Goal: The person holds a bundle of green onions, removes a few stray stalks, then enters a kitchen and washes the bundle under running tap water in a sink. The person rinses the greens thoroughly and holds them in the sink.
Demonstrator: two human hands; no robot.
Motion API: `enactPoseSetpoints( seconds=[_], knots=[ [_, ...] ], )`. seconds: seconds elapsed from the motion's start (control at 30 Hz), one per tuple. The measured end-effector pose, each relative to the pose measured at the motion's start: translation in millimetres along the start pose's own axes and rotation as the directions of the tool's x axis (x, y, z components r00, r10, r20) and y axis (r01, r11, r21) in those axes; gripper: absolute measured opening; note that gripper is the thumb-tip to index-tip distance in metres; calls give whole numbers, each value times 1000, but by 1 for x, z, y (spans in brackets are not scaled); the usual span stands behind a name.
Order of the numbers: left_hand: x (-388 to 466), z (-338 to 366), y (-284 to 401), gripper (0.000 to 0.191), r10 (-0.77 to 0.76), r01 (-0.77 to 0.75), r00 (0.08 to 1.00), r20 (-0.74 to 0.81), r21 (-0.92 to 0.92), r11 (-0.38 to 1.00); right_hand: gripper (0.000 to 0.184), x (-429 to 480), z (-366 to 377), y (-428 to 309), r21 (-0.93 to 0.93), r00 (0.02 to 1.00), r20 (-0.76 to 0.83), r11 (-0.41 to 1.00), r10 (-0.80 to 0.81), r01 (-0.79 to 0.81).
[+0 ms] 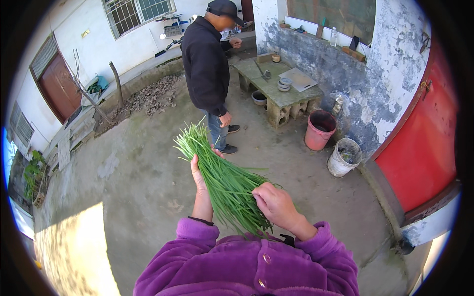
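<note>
A large bunch of long green leaves, likely garlic chives point(231, 181), lies slantwise in front of my purple jacket point(237, 266). Its pale cut ends point up and away from me, and the leaf tips hang towards my chest. Under the pale end, my left hand point(199, 172) grips the bunch, thumb on the near side and fingers partly hidden behind the leaves. My right hand point(276, 205) is at the lower right side of the bunch, thumb and fingers pinched on a few leaves there.
A person point(207, 66) in dark clothes stands just beyond the bunch. A stone slab table point(255, 74) on concrete blocks stands along the wall. To the right are a red bucket point(319, 137), a white bucket point(340, 168), a tap point(337, 104) and a red door point(422, 144).
</note>
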State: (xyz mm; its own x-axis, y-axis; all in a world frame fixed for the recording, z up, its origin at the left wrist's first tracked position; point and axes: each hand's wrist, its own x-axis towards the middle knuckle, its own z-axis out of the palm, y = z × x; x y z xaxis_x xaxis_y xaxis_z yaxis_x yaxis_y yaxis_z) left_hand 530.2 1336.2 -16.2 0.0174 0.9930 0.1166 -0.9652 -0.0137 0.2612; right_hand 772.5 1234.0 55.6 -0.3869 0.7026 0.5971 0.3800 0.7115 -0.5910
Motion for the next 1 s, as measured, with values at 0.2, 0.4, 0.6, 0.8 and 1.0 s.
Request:
enactPoseSetpoints(
  seconds=[0.2,0.4,0.6,0.8,1.0],
  knots=[
    [-2,24,-48,64,-33,29,996,83,44,999,14,-16,-43,18,-61,998,-12,997,-57,57],
    [-15,44,-85,63,-23,24,999,24,-23,999,23,-39,-76,18,-6,999,-47,1000,-14,14],
    [-26,54,-104,71,-6,6,1000,7,40,999,18,-38,-120,21,366,947,-96,896,306,-253],
    [-37,61,-114,68,7,-7,1000,0,45,999,14,-18,-113,28,31,999,40,999,27,-28],
    [-44,71,-112,65,15,-14,1000,-14,108,994,11,-12,-98,38,-28,998,66,999,-25,27]
  ],
)
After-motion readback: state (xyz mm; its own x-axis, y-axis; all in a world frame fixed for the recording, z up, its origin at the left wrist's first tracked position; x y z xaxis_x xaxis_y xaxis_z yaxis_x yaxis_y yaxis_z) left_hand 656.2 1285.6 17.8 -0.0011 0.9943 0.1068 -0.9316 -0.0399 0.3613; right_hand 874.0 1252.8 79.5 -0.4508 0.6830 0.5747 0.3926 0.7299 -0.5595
